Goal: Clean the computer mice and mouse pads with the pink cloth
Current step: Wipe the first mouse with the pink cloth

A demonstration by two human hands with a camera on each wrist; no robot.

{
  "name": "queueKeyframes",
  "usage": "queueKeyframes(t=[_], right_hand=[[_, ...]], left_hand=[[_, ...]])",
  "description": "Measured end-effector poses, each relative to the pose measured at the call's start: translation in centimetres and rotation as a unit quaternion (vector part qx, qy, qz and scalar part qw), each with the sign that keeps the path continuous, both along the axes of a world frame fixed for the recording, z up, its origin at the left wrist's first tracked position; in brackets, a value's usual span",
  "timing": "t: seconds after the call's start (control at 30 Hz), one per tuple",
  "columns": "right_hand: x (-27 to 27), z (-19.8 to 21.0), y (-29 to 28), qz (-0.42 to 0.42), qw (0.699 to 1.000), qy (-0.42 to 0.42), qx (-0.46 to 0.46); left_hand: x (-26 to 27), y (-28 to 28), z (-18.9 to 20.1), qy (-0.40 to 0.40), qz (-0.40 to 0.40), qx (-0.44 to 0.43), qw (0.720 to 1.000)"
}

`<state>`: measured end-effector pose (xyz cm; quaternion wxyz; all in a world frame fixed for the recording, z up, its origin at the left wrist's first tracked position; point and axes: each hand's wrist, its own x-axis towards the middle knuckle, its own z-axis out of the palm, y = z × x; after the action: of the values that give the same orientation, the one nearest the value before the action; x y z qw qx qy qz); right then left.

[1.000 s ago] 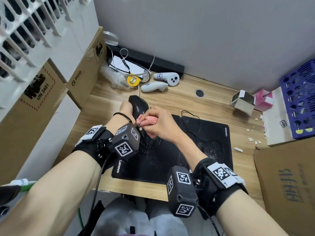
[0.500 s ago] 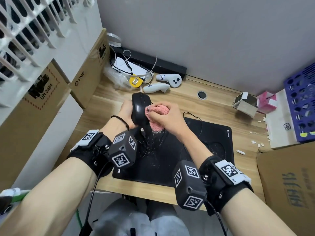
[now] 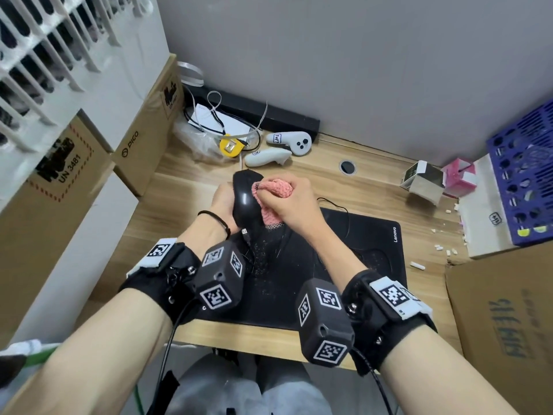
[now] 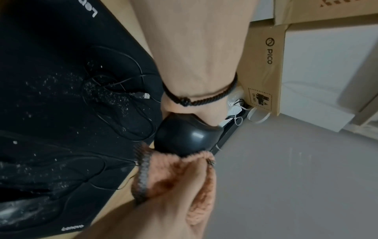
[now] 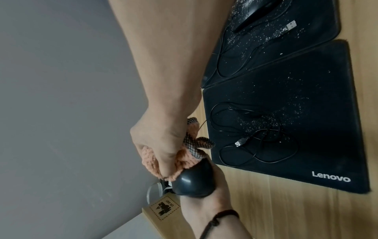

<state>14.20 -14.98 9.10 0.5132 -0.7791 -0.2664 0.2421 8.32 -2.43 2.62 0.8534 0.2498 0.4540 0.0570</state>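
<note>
My left hand (image 3: 223,202) grips a black wired mouse (image 3: 245,202) and holds it up above the desk. The mouse (image 4: 187,137) shows its rounded back in the left wrist view. My right hand (image 3: 287,202) clutches the bunched pink cloth (image 3: 276,188) and presses it against the mouse's right side (image 5: 193,182). The cloth (image 5: 151,160) bulges out between my fingers. Below lie two black Lenovo mouse pads (image 3: 371,244), speckled with white crumbs (image 5: 263,122). The held mouse's cable and USB plug (image 5: 240,143) rest coiled on one pad. A second black mouse (image 5: 257,13) sits on the other pad.
Two white controllers (image 3: 287,140), a yellow tape measure (image 3: 230,146) and cables lie at the back of the wooden desk (image 3: 191,187). Cardboard boxes (image 3: 140,145) stand on the left. A small box (image 3: 423,181), pink box (image 3: 457,176) and blue basket (image 3: 523,181) sit on the right.
Both hands have lifted the mouse and shifted it away from me. The cloth has moved from the mouse's near end up along its right side.
</note>
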Motion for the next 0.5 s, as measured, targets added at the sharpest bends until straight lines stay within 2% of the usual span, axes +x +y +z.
queueKeyframes(t=[0.03,0.13,0.17,0.23,0.33,0.4,0.5], right_hand=[[0.3,-0.1,0.2,-0.032,0.999,-0.023,-0.003],[0.7,0.2,0.5,-0.097,0.994,-0.046,0.001],[0.6,0.5,0.5,-0.084,0.996,-0.021,0.003],[0.0,0.8,0.3,-0.005,0.999,0.037,0.009],[-0.8,0.8,-0.3,0.075,0.997,0.020,-0.005],[-0.3,0.7,-0.1,0.055,0.998,0.016,0.001],[1.0,0.3,0.8,-0.042,0.999,-0.029,-0.005]], left_hand=[[0.1,-0.5,0.3,-0.026,-0.022,0.001,0.999],[0.5,-0.7,0.9,-0.029,-0.051,0.021,0.998],[0.5,-0.3,1.1,-0.024,-0.047,0.028,0.998],[0.5,0.6,0.8,0.008,-0.029,0.040,0.999],[-0.2,1.1,0.6,0.046,0.000,0.008,0.999],[-0.6,0.4,0.9,0.006,-0.026,-0.003,1.000],[-0.6,-0.8,1.9,-0.038,-0.058,0.019,0.997]])
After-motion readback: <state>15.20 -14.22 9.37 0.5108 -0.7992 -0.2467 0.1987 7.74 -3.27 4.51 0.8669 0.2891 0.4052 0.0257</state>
